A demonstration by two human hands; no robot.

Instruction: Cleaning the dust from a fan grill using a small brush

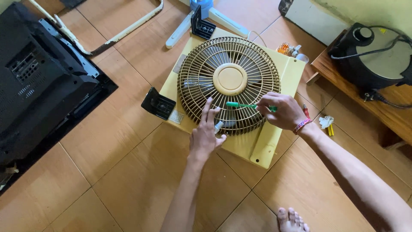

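The right hand (281,111) pinches a green toothbrush (242,105) over the fan grille (228,81) on the floor; the left hand (206,133), fingers spread, presses the grille's near edge, empty.

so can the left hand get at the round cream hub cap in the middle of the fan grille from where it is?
Probably yes. The left hand rests on the near edge of the beige wire grille, and nothing lies between it and the cream hub cap. The right hand and its green toothbrush sit off to the side.
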